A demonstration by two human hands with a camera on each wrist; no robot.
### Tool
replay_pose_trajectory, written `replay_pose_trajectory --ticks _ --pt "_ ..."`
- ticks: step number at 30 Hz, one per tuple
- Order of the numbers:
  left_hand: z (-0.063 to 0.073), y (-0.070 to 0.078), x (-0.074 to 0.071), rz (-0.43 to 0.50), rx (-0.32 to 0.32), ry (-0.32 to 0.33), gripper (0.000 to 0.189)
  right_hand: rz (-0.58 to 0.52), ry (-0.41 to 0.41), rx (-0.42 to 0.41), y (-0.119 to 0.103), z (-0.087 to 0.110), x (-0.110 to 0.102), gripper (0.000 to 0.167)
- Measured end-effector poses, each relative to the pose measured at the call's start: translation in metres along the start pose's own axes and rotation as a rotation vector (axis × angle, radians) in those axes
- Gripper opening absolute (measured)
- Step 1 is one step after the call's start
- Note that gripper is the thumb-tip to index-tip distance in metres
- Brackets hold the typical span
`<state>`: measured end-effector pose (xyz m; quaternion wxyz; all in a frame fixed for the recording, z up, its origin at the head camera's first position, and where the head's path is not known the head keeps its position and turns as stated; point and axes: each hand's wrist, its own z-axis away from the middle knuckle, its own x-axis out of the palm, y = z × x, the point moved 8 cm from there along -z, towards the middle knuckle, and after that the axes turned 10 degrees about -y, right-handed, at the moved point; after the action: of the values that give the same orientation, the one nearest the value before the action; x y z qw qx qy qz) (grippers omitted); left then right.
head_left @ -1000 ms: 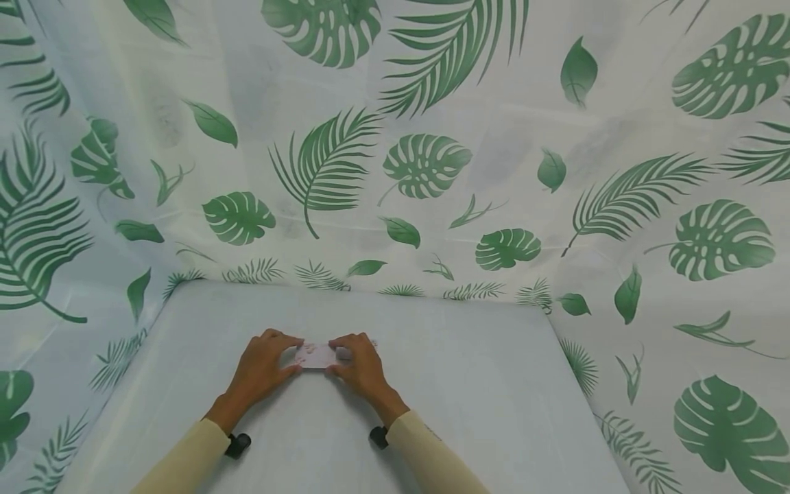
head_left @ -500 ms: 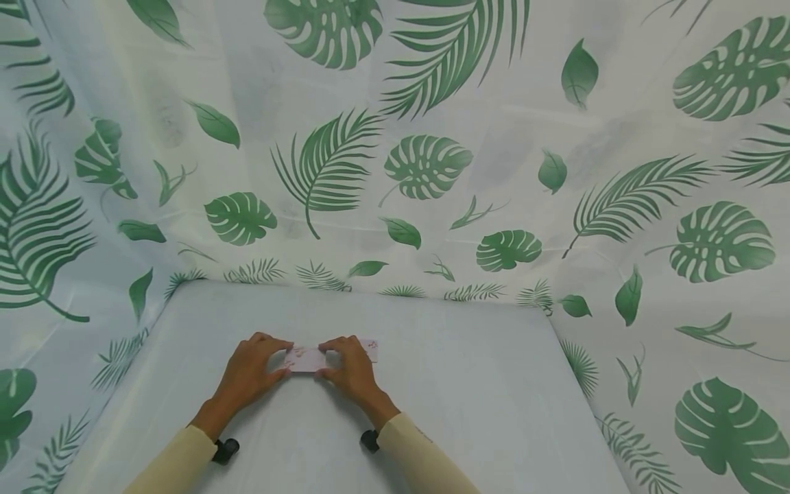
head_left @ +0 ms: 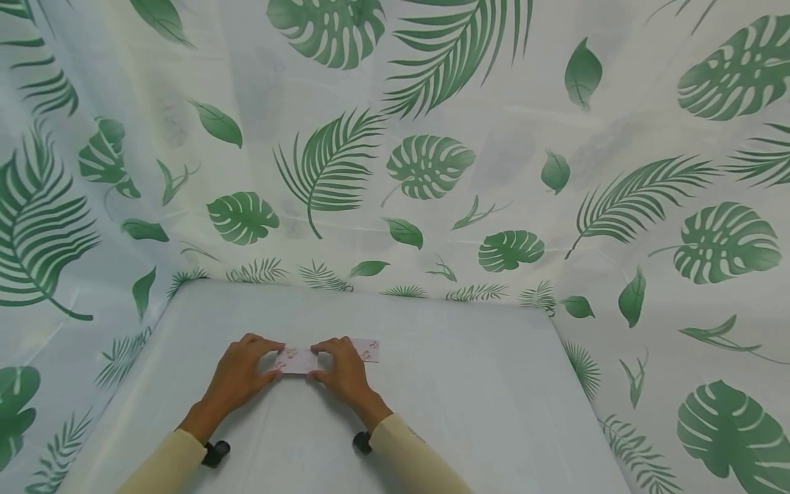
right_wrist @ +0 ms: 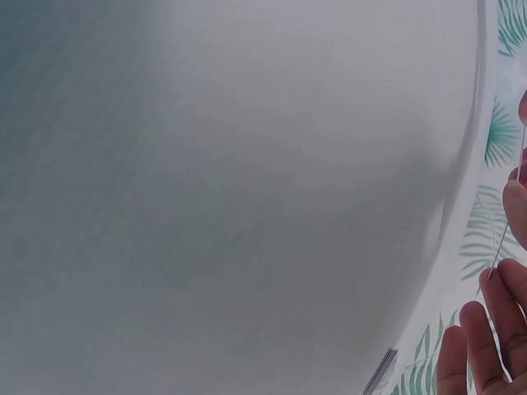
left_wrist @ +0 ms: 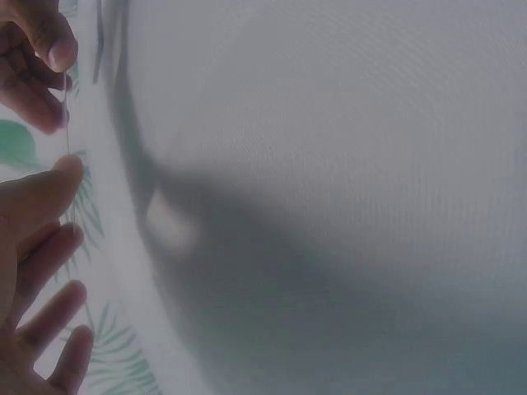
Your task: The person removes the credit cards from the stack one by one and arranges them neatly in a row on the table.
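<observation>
A pale pink card [head_left: 296, 361] with a reddish floral print is held level above the white table. My left hand [head_left: 237, 370] pinches its left end between thumb and fingers. At the other end, my right hand [head_left: 342, 370] grips it the same way. Both wrist views show the card edge-on as a thin line, and the fingers beyond the pinch spread in the left wrist view. Behind the right hand lie similar floral cards [head_left: 369, 350], partly covered by that hand; their stacked edges [right_wrist: 379, 372] show in the right wrist view.
The white table [head_left: 481, 391] reaches back to a hanging sheet [head_left: 444, 226] printed with green leaves, which also encloses both sides. Dark cameras [head_left: 216, 453] sit at the wrists, below light sleeves [head_left: 163, 460].
Both hands have moved left and slightly nearer with the card between them. The cards behind the right hand, mostly covered before, now show more. The grip looks the same.
</observation>
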<state>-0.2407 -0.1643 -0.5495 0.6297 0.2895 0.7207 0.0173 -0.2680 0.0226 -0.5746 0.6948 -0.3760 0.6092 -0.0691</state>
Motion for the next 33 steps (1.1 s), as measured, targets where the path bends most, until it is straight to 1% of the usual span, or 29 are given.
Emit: replay_pose_trajectory --ticks 8,13,18,26,29,33 --pt "0.006 -0.004 -0.008 -0.008 0.006 0.023 0.052 0.007 0.009 -0.022 -0.01 -0.003 0.003 0.048" --pt "0.009 -0.01 -0.008 -0.018 -0.01 0.011 0.052 0.015 0.015 -0.036 -0.016 -0.005 0.006 0.048" --pt "0.013 -0.015 -0.008 -0.018 -0.023 0.001 0.053 0.008 -0.002 -0.026 -0.018 -0.007 0.012 0.048" --pt "0.019 -0.02 -0.014 -0.006 -0.025 0.016 0.053 0.028 -0.01 -0.019 -0.024 -0.012 0.022 0.048" --pt "0.021 -0.025 -0.015 -0.01 -0.047 0.007 0.053 0.044 -0.01 -0.016 -0.027 -0.013 0.025 0.048" --pt "0.024 -0.031 -0.015 -0.016 -0.085 -0.018 0.052 0.061 0.0 -0.035 -0.033 -0.015 0.028 0.048"
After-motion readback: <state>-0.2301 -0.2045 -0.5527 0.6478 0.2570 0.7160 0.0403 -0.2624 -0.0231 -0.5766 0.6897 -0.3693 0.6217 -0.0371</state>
